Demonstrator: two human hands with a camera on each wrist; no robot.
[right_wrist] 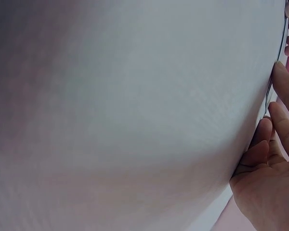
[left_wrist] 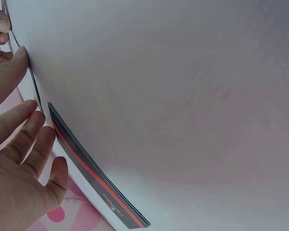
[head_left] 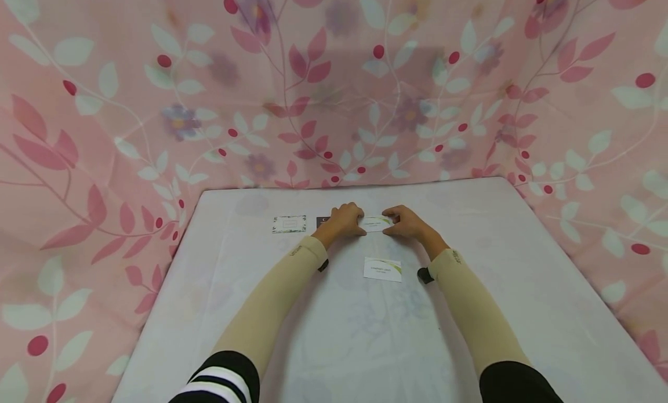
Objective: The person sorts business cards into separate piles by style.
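Note:
A white business card [head_left: 376, 224] with a green and yellow corner lies flat between my two hands. My left hand [head_left: 344, 220] holds its left end, with thumb at the near side and fingers at the far side. At its right end my right hand [head_left: 407, 223] grips in the same way, the other fingers curled in. In the left wrist view, a dark card stack [left_wrist: 101, 178] with a red stripe lies beside the left fingers; in the head view the left hand mostly hides it. A second white card [head_left: 382, 269] of the same design lies nearer.
A white card with a leafy border [head_left: 289, 224] lies at the far left of the row. All of it is on a white-covered table [head_left: 235, 310]. Pink floral cloth [head_left: 313, 90] hangs behind the far edge and along both sides.

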